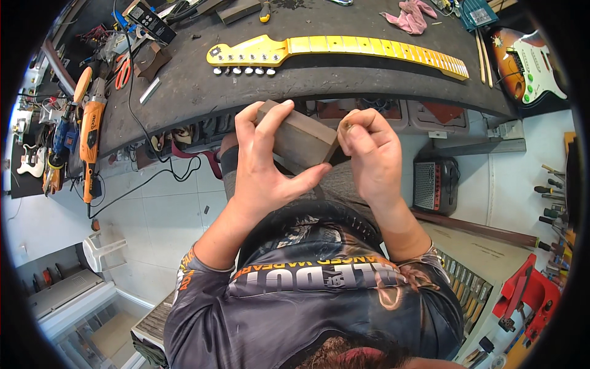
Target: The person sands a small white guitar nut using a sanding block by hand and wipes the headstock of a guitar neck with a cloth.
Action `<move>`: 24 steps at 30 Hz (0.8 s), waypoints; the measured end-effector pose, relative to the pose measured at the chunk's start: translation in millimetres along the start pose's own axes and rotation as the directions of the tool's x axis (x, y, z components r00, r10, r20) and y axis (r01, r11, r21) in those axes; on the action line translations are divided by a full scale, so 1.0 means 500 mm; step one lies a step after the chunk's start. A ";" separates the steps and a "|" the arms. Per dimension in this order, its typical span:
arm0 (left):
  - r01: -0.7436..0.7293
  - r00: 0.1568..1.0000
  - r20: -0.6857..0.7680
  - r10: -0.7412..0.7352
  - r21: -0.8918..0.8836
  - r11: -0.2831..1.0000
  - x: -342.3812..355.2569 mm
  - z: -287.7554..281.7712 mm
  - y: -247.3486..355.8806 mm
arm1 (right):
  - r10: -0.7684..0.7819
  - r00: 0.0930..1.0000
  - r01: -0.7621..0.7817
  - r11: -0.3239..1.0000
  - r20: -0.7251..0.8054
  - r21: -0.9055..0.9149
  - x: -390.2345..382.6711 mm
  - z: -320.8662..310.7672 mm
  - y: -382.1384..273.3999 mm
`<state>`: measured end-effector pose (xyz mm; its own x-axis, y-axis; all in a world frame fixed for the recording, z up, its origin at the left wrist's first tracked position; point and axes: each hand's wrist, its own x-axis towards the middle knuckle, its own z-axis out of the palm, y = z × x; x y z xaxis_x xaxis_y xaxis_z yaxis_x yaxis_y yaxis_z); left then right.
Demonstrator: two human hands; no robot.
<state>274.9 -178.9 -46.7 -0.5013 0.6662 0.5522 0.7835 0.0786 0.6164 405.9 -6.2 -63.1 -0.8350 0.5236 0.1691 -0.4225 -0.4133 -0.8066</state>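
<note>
My left hand (264,166) grips a rectangular grey-brown block (298,140), fingers over its upper left and thumb along its lower edge. Beside the block's right end, my right hand (372,157) is closed in a pinch around something small and brownish, too small to make out. Beyond both hands, a yellow guitar neck with a headstock and tuners (270,54) lies lengthwise on the dark workbench (184,98), above the block in the picture.
An orange corded power tool (91,141), red scissors (123,74) and cables crowd the bench's left. A sunburst guitar body (528,67), sticks (482,55) and a pink cloth (410,19) sit at right. An amplifier (435,184) stands below the bench; a red vice-like tool (525,292) is lower right.
</note>
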 end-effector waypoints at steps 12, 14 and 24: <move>0.111 0.994 0.013 -0.111 -0.241 0.964 0.008 -0.019 -0.021 | 0.085 0.994 -0.098 0.974 0.074 0.206 0.006 0.001 0.001; 0.079 0.997 0.031 -0.074 -0.216 0.973 0.013 -0.024 -0.019 | 0.064 0.996 -0.071 0.990 0.061 0.121 0.000 0.008 0.002; 0.237 0.969 0.111 -0.220 -0.672 0.701 0.021 -0.056 -0.024 | -0.112 0.993 0.116 0.946 0.030 -0.301 -0.016 0.017 0.004</move>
<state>250.2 -193.7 -32.6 -0.6174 0.7110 0.3368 0.1840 -0.2857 0.9405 408.5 -17.6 -61.3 -0.7927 0.5438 0.2756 -0.3906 -0.1060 -0.9144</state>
